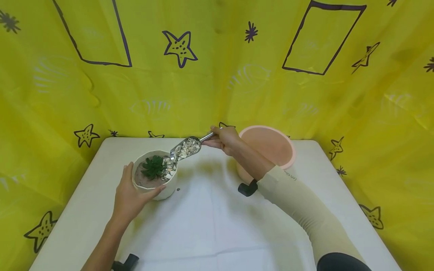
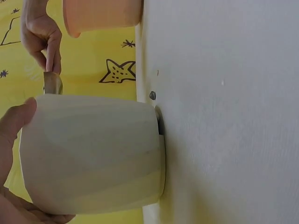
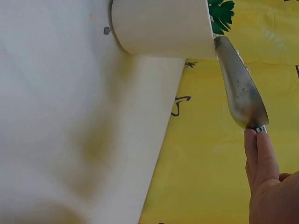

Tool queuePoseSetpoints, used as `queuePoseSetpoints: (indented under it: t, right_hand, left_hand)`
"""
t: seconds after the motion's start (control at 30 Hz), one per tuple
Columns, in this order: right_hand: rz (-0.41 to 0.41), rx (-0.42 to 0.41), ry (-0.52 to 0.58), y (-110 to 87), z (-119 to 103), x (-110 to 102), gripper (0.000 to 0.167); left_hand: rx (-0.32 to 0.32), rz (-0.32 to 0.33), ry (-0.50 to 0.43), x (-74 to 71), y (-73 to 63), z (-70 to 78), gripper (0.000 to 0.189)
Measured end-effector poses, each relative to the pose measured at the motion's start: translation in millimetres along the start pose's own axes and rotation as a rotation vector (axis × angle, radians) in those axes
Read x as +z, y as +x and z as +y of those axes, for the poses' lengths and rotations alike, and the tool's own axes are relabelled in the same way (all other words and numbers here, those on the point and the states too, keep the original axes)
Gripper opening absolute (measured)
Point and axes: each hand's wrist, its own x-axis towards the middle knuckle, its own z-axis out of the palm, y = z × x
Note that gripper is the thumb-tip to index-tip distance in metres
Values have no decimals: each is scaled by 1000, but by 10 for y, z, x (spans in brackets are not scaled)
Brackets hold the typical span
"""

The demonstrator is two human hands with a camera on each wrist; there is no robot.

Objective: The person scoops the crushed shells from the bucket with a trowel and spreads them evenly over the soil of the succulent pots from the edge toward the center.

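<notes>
A white plant pot (image 1: 171,184) stands at the left of the table, holding a green succulent (image 1: 153,167), greyish soil and pale pebbles along its right side. My left hand (image 1: 130,195) grips the pot, thumb at the near rim and fingers round the left side. My right hand (image 1: 226,139) holds a metal scoop (image 3: 240,88) by its handle. Pale stones (image 1: 188,148) fill the scoop, whose lip meets the right rim of the pot. In the left wrist view the pot (image 2: 93,154) hides most of the scoop.
Behind my right forearm stands a pink bucket (image 1: 269,146); the forearm covers part of it. One small dark stone (image 1: 178,189) lies on the white table (image 1: 203,226) just right of the pot. A yellow patterned curtain (image 1: 217,86) hangs behind the table.
</notes>
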Motion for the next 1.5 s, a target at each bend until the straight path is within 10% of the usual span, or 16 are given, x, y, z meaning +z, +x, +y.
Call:
queuePoseSetpoints:
  t: [0.47, 0.83, 1.23, 1.5]
  right_hand:
    - [23, -22, -10, -2, -8, -4, 38]
    - [30, -22, -5, -25, -6, 10, 35]
    - [24, -32, 9, -10, 14, 12, 41]
    - [33, -33, -2, -18, 2, -17, 41]
  left_hand:
    - [98, -80, 4, -66, 98, -94, 118]
    - [27, -116, -9, -48, 67, -55, 123]
    - [-64, 123, -43, 268, -54, 40, 136]
    - [-31, 150, -83, 299, -44, 2, 131]
